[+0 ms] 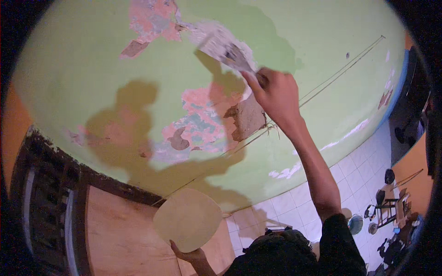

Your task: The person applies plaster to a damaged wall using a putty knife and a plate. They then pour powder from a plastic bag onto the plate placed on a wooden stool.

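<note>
My right hand (280, 96) is raised to the green wall (322, 50), fingers closed round the handle of a putty knife (230, 55). The knife's wide blade lies slanted against a whitish smeared strip (209, 30) on the wall; a dark spot shows on the blade. Low on the left, my left hand (189, 255) grips the near edge of a pale, rounded flat board (188, 221), thumb at its rim and the other fingers mostly hidden. Below the knife is a peeled patch (198, 119) of pink, blue and bare brown.
Another peeled patch (154, 20) is higher up. Thin cords (340, 69) run diagonally across the wall. A dark-framed window (50, 198) and a wooden panel (119, 225) stand lower left. White floor tiles (294, 202), a bucket (355, 224) and a small stool (386, 211) lie lower right.
</note>
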The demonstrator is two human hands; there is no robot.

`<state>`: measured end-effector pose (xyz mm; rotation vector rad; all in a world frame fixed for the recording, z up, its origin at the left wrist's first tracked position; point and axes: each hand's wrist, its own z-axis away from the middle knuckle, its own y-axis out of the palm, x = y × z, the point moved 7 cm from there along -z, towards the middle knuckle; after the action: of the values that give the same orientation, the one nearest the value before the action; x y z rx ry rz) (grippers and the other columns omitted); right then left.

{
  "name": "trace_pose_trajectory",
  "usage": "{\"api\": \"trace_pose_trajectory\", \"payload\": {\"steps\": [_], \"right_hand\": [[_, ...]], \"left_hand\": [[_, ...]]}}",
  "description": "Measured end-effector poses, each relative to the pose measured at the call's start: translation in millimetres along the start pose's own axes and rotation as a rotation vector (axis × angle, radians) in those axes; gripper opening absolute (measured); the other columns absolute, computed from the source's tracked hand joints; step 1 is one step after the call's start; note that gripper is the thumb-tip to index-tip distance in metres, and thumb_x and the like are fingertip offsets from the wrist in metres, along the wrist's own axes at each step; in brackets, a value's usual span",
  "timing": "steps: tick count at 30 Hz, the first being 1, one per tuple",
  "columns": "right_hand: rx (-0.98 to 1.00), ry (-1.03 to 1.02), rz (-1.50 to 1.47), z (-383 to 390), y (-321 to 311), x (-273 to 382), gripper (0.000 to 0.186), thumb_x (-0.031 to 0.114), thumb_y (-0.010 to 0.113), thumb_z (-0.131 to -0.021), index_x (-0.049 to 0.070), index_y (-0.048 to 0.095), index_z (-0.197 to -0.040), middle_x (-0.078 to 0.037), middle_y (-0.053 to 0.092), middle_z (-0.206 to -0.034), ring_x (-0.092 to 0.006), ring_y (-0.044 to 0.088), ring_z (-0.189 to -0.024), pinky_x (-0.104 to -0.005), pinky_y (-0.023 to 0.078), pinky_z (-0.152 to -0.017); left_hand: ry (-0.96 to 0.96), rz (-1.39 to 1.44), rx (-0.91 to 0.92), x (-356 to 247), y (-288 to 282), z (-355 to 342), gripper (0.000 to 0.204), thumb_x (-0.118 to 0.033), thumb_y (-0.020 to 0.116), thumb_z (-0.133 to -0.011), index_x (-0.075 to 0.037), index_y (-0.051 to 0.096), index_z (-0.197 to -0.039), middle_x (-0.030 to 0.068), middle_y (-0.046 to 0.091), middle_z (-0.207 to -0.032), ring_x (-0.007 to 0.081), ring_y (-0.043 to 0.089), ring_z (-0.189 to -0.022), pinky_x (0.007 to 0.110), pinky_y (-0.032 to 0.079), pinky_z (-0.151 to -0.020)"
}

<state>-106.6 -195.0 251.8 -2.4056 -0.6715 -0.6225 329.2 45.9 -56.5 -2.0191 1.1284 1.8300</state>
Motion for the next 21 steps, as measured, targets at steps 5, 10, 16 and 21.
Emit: {"api": "trace_pose_trajectory", "payload": {"steps": [5, 10, 16, 21], "right_hand": [[-0.053, -0.089, 0.022, -33.7, 12.0, 3.3, 0.045, 0.043, 0.062, -0.087, 0.002, 0.067, -0.069, -0.020, 0.061, -0.061, -0.0399, 0.062, -0.060, -0.0471, 0.051, -0.056], [-0.002, 0.015, 0.051, 2.7, 14.5, -49.1, 0.046, 0.044, 0.062, -0.087, 0.002, 0.066, -0.069, -0.020, 0.061, -0.060, -0.0391, 0.062, -0.060, -0.0468, 0.051, -0.056], [0.029, 0.167, 0.020, 27.4, 5.1, -50.0, 0.048, 0.044, 0.062, -0.088, 0.001, 0.065, -0.066, -0.019, 0.059, -0.058, -0.0390, 0.061, -0.057, -0.0456, 0.051, -0.055], [-0.115, -0.073, -0.015, -31.0, 4.5, 12.3, 0.047, 0.042, 0.065, -0.087, 0.001, 0.062, -0.064, -0.017, 0.054, -0.053, -0.0334, 0.054, -0.049, -0.0418, 0.044, -0.051]], "left_hand": [[-0.125, 0.215, 0.043, -8.3, 29.2, 0.1, 0.063, -0.048, 0.050, -0.090, -0.008, 0.045, -0.139, 0.0163, 0.049, -0.139, 0.0356, 0.049, -0.126, 0.055, 0.041, -0.102], [-0.042, 0.054, 0.036, -6.0, 20.9, -0.7, 0.063, -0.048, 0.049, -0.091, -0.006, 0.045, -0.138, 0.0163, 0.049, -0.139, 0.0354, 0.049, -0.125, 0.056, 0.041, -0.103], [-0.159, 0.248, 0.002, -1.2, 11.4, 1.7, 0.059, -0.046, 0.048, -0.093, -0.007, 0.045, -0.138, 0.0162, 0.050, -0.138, 0.0343, 0.050, -0.125, 0.054, 0.042, -0.103], [0.167, -0.027, 0.170, 2.1, 6.1, -3.3, 0.057, -0.043, 0.052, -0.093, -0.007, 0.045, -0.137, 0.0183, 0.045, -0.142, 0.0366, 0.048, -0.127, 0.058, 0.045, -0.099]]}}
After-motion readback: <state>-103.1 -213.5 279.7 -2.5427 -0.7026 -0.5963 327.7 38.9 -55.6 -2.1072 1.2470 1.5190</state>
